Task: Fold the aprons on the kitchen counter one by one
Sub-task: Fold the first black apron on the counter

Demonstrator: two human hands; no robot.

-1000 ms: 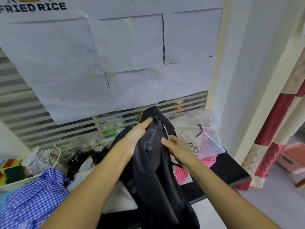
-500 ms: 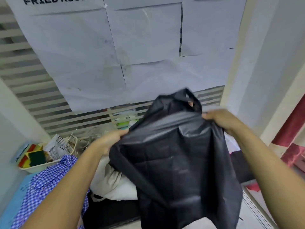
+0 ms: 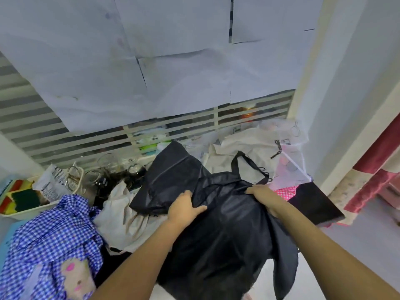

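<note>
Far to the left of the hands, a white plastic tray (image 3: pixel 20 214) holding green, yellow and red sponges (image 3: pixel 21 199) is seen, with a crumpled printed packet (image 3: pixel 52 182) leaning in it. Nearer, left of the left hand, a crumpled blue-and-white checked apron (image 3: pixel 54 234) is heaped. A creased cream cloth apron (image 3: pixel 121 215) lies between it and the left hand. Clear glass jars (image 3: pixel 108 161) are stood beyond these, by the slatted white wall (image 3: pixel 32 131).

The left hand (image 3: pixel 181 207) is closed on a bunched fold of the glossy black apron (image 3: pixel 227 230), with the thumb laid across the top of the cloth. The black apron is spread between and below both hands. Its upper part rests on the dark worktop (image 3: pixel 313 204) and on the cream apron, and its lower part is draped over the front edge toward the person. The right hand (image 3: pixel 263 195) is clamped on a gathered ridge of the same apron, with the fingers curled round the fabric.

Just beyond the right hand, the apron's black neck strap (image 3: pixel 246 167) is raised in a loop. Behind it a cream printed cloth (image 3: pixel 249 146) is laid. A pink-and-white checked cloth (image 3: pixel 285 191) is seen just right of the right hand. At the far right a red curtain (image 3: pixel 376 169) is hung.
</note>
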